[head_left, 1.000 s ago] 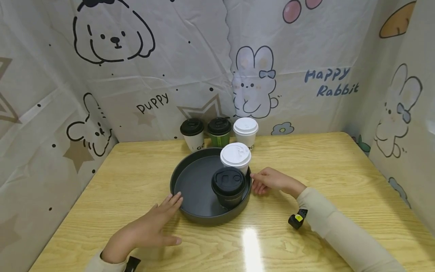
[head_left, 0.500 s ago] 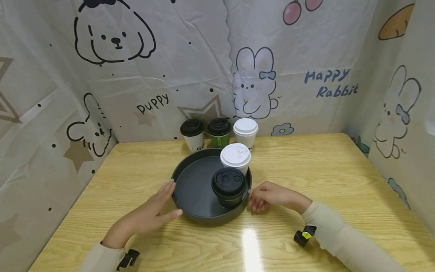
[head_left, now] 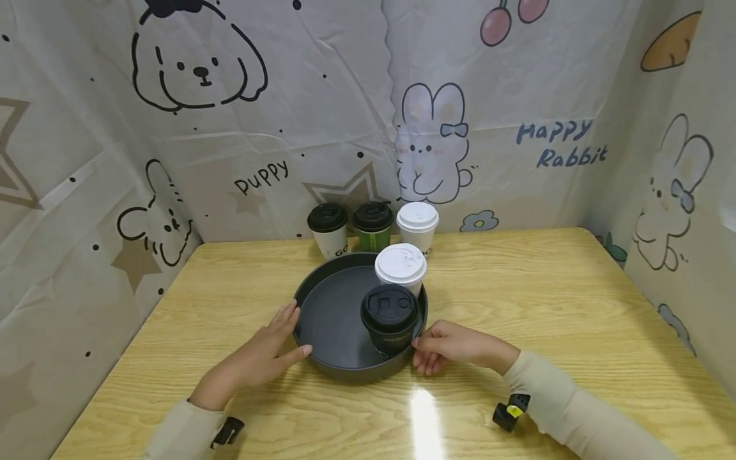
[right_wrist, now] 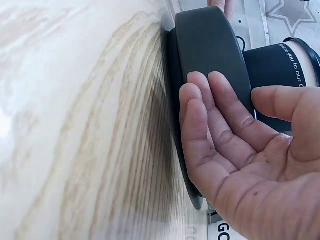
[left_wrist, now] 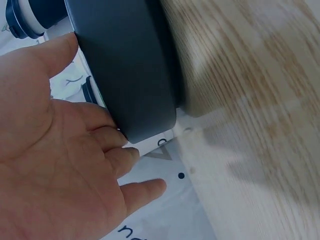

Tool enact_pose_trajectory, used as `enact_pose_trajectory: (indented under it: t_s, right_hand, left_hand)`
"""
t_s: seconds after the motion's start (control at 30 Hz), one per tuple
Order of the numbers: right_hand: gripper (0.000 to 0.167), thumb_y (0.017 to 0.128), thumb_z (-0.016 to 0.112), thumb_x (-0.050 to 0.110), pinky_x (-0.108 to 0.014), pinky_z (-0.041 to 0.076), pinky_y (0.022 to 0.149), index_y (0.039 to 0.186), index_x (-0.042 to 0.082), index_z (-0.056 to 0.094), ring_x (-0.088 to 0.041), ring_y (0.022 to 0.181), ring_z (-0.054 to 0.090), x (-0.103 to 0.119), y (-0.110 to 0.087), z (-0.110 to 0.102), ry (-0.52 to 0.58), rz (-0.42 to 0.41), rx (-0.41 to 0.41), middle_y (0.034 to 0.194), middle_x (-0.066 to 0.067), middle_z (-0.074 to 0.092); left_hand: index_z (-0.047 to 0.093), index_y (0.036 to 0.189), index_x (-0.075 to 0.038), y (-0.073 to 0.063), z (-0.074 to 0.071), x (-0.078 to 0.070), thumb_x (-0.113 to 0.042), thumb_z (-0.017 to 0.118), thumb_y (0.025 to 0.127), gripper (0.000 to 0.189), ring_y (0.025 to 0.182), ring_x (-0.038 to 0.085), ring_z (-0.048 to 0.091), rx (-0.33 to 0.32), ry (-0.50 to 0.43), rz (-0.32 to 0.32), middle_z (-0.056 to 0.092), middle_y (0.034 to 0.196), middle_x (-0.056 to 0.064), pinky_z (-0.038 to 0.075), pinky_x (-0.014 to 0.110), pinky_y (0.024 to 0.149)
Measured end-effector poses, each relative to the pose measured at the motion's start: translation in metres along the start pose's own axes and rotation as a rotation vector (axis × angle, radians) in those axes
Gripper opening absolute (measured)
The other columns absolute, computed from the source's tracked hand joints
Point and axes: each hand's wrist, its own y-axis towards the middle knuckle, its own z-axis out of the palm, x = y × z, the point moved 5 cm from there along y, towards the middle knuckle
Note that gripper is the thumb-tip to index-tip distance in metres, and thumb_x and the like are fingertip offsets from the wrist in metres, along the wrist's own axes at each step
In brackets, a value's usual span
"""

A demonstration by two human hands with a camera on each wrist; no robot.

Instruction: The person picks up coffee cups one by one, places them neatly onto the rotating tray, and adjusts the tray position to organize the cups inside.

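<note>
A round dark grey tray lies on the wooden table. Inside it, at the right, stand a black lidded coffee cup and, behind that, a white-lidded coffee cup. My left hand touches the tray's left side with extended fingers, its thumb spread to the front left rim. In the left wrist view, the thumb tip meets the rim. At the front right, my right hand rests against the tray. The right wrist view has its loosely bent fingers along the outer wall, thumb tip at the rim.
Behind the tray stand a white cup with a black lid, a green cup with a black lid and a white cup with a white lid. A printed cloth encloses the table's back and sides.
My right hand has slid along the tray's right side toward the front. My left hand has moved slightly up the left side, and its thumb has come to the rim.
</note>
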Motion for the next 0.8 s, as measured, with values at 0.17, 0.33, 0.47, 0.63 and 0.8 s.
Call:
enact_pose_trajectory:
  t_s: [0.17,0.33,0.47,0.63,0.8]
  right_hand:
    - [0.041,0.099,0.042,0.017,-0.031,0.057,0.065,0.090,-0.015,0.066,-0.013,0.068,0.066,0.002,0.000,-0.008,-0.029,0.001,-0.029,0.081,-0.016,0.071]
    - [0.038,0.098,0.041,0.013,-0.031,0.057,0.066,0.090,-0.013,0.066,-0.015,0.069,0.066,0.001,0.000,-0.022,-0.055,0.010,-0.080,0.081,-0.015,0.071]
    - [0.039,0.099,0.039,0.013,-0.031,0.057,0.066,0.090,-0.012,0.067,-0.014,0.069,0.066,-0.001,0.002,-0.034,-0.063,0.028,-0.112,0.082,-0.015,0.071]
    - [0.043,0.100,0.039,0.018,-0.029,0.056,0.065,0.090,-0.014,0.067,-0.013,0.066,0.065,-0.002,0.004,-0.045,-0.059,0.072,-0.147,0.079,-0.013,0.071]
    - [0.043,0.100,0.039,0.017,-0.027,0.055,0.062,0.089,-0.015,0.067,-0.011,0.064,0.064,-0.003,0.008,-0.049,-0.038,0.090,-0.165,0.076,-0.011,0.071]
  left_hand:
    - [0.016,0.151,0.002,-0.005,0.002,-0.004,-0.054,0.047,0.096,0.085,0.145,0.040,0.002,-0.001,0.035,-0.029,0.003,0.160,0.017,0.008,0.068,0.108]
    - [0.017,0.152,-0.002,-0.013,0.007,-0.011,-0.054,0.047,0.095,0.083,0.146,0.037,0.003,0.033,0.089,-0.024,0.004,0.160,0.013,0.007,0.068,0.108]
    - [0.020,0.152,-0.001,-0.019,0.007,-0.021,-0.053,0.047,0.096,0.081,0.146,0.038,0.003,0.068,0.069,0.027,0.008,0.160,0.013,0.007,0.069,0.108]
    - [0.024,0.151,-0.001,-0.024,0.011,-0.030,-0.054,0.046,0.096,0.079,0.146,0.036,0.003,0.114,0.033,0.087,0.010,0.160,0.013,0.007,0.069,0.108]
    - [0.024,0.151,-0.002,-0.025,0.014,-0.034,-0.052,0.046,0.097,0.077,0.146,0.034,0.001,0.137,0.020,0.104,0.009,0.160,0.011,0.007,0.067,0.109]
